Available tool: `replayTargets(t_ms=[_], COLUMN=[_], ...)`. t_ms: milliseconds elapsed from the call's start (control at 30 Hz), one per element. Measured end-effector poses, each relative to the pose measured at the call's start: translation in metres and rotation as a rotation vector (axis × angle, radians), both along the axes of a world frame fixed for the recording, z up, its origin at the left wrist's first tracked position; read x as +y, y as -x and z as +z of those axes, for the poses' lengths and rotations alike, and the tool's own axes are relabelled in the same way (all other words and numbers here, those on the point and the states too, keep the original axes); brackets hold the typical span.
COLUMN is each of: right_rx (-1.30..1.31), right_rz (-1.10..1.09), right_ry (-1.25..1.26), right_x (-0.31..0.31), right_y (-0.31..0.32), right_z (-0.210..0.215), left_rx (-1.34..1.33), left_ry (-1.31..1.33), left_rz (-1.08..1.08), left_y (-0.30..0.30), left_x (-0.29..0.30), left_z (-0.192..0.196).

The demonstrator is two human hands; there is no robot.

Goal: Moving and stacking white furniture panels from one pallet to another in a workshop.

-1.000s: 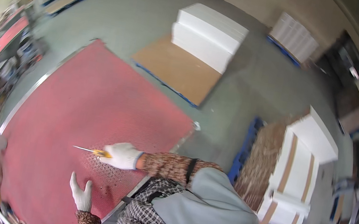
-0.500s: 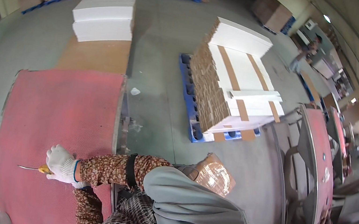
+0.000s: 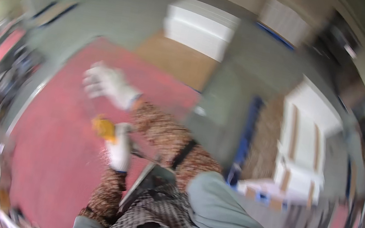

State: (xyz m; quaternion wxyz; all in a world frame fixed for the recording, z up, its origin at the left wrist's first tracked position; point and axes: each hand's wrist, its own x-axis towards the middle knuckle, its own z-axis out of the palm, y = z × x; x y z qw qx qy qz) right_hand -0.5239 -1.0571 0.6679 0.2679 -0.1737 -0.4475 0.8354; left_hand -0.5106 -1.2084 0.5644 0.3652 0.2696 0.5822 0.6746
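My right hand [image 3: 111, 86], in a white knit glove, reaches over the red table [image 3: 62, 142] with its fingers spread and nothing seen in them. Closer to me, my left hand [image 3: 121, 149], also gloved in white, is closed on a yellow-handled tool [image 3: 104, 128]. The yellow part pokes out past the fingers on the left. Motion blurs both gloves, and the tool's metal shaft cannot be made out clearly. Brown patterned sleeves cover both forearms, with a black band round the right one.
Beyond the table's far edge, white panels [image 3: 199, 27] are stacked on a brown board [image 3: 177, 60]. To the right, a tall stack of white-topped panels [image 3: 305, 144] stands on a blue pallet [image 3: 246, 139]. Blurred equipment [image 3: 11, 71] lines the left side.
The yellow-handled tool has gone from my right hand to my left. My right hand has opened and reached farther over the table. The view has swung left.
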Motion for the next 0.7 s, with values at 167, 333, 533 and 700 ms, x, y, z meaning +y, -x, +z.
replayTargets(t_ms=[167,333,533,700], right_rx=[0.148,0.268,-0.1,-0.219], right_rz=[-0.104,0.11,-0.026,-0.154], right_ry=[0.108,0.141,-0.257,-0.162], right_x=[0.061,0.122,0.128,0.131], right_y=[-0.004,0.004,-0.012,-0.041], right_z=[0.016,0.001,-0.025,-0.023], left_rx=[0.018,-0.085,-0.143,-0.074], left_ry=[0.122,0.287,0.237,0.351], left_rz=[-0.288,-0.49,-0.647,-0.597], left_y=[-0.015,-0.004,-0.013,0.003], left_x=[-0.008,-0.02,-0.012,0.005], left_z=[0.01,0.004,0.036,0.029])
